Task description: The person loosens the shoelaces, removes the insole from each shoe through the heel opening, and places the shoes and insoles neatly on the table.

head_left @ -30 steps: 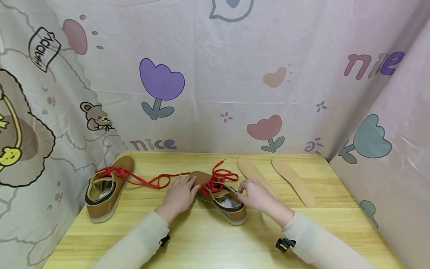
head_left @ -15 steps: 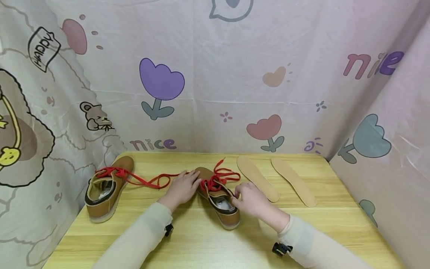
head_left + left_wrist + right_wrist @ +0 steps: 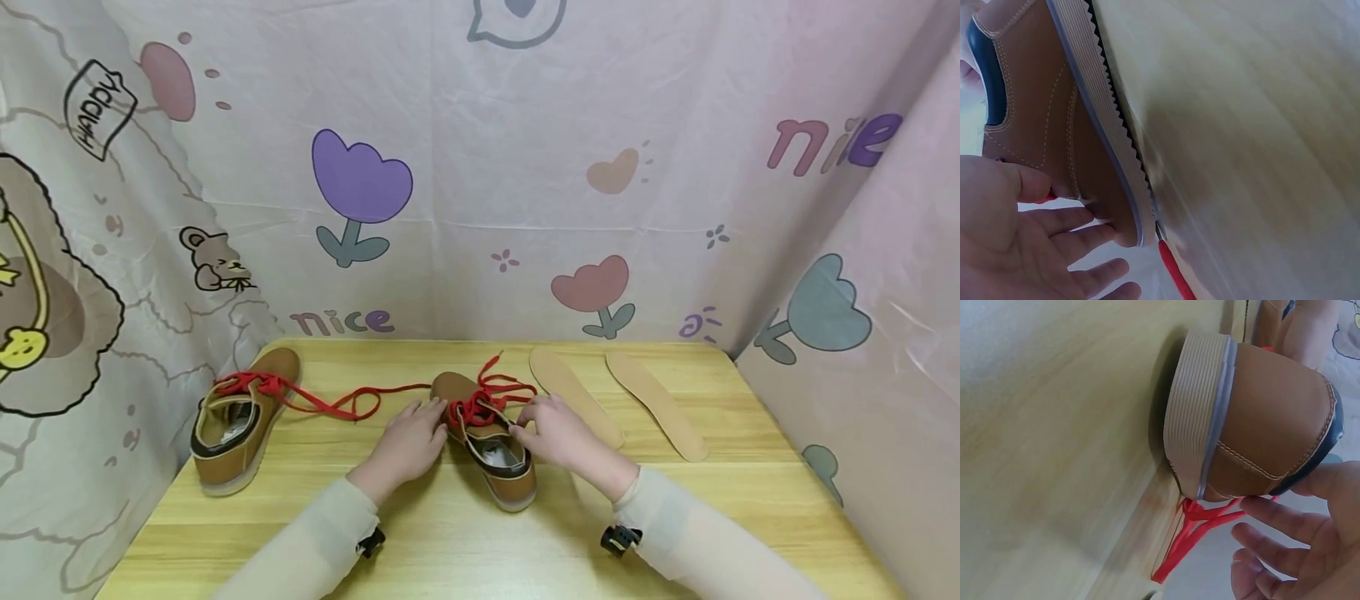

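Note:
A brown leather shoe with red laces stands on the table between my hands, its toe toward the back left. My left hand touches the side of its toe, the fingers spread and fairly straight in the left wrist view. At the collar, my right hand pinches the shoe's edge between thumb and index finger. The right wrist view shows the shoe's heel close up, with the other fingers loosely bent beside it. Red laces cross the shoe's front and trail to both sides.
A matching brown shoe stands at the left of the wooden table. Its red lace runs toward the middle. Two tan insoles lie at the back right. A printed curtain hangs behind.
The shoe has turned so its heel swings left and toward me, its toe now pointing more to the back. My right hand has shifted left with it; my left hand stays by the toe.

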### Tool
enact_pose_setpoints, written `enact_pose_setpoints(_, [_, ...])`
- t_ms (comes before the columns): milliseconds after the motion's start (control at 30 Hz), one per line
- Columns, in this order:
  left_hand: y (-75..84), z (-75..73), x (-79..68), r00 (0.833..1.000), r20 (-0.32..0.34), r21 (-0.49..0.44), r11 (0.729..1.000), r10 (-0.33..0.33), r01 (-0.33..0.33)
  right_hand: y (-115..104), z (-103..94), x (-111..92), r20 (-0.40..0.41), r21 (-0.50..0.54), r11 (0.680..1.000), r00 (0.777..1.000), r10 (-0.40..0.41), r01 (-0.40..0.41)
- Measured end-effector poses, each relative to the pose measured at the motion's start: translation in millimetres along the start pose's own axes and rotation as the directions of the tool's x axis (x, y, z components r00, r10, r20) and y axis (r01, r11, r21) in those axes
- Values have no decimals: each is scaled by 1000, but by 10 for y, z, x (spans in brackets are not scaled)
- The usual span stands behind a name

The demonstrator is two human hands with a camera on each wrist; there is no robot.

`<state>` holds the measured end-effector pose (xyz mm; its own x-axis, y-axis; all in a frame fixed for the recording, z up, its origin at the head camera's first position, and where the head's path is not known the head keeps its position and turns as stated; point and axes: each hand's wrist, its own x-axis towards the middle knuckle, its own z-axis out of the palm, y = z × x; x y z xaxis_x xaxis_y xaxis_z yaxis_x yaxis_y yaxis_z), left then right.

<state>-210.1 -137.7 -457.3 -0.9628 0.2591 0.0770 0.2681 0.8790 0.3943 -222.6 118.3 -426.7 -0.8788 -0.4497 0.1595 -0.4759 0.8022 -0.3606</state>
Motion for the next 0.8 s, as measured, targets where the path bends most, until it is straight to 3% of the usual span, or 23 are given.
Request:
enact_pose_setpoints(267, [-77,10,109,999,31,-52,999,17,-15,-31,86,21,-19,-38,999,1000,-19,19])
enact_pose_setpoints(800, [-284,-22,334,987,77,-16,990,139,-138,-271,173,10,-28,-85,996,1000,-9,7])
